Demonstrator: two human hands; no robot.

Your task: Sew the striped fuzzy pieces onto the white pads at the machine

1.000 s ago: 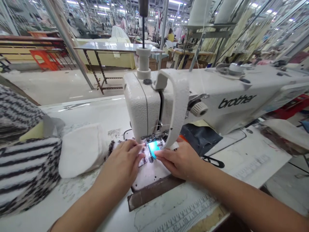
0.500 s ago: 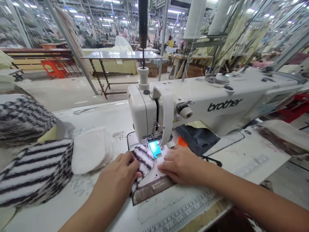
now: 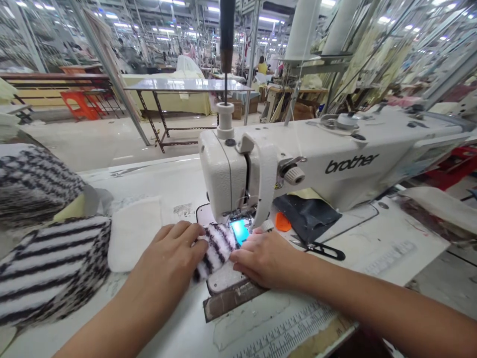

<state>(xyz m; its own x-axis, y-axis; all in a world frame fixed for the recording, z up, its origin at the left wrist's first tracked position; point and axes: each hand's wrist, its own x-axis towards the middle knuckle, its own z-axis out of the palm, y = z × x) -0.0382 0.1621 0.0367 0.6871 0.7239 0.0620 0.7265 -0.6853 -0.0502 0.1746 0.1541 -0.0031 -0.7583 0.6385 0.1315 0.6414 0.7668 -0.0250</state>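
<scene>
A small black-and-white striped fuzzy fabric piece (image 3: 216, 248) lies on the needle plate under the head of a white Brother sewing machine (image 3: 335, 164). My left hand (image 3: 169, 253) lies flat on the left part of the piece, fingers stretched toward the needle. From the other side, my right hand (image 3: 263, 258) presses the piece's right edge with its fingertips, just in front of the lit presser foot (image 3: 240, 229). Both hands rest on the fabric and the plate.
Stacks of striped fabric (image 3: 48, 268) and white padded pieces (image 3: 132, 233) sit at the left of the table. Black thread snips (image 3: 320, 247), an orange bit (image 3: 282, 222) and dark cloth (image 3: 307, 211) lie right of the needle. A ruler strip (image 3: 283, 333) runs along the front edge.
The striped piece has come out from under the foot and been slid toward me and leftward. Both hands drew closer together on it; the view shifted slightly.
</scene>
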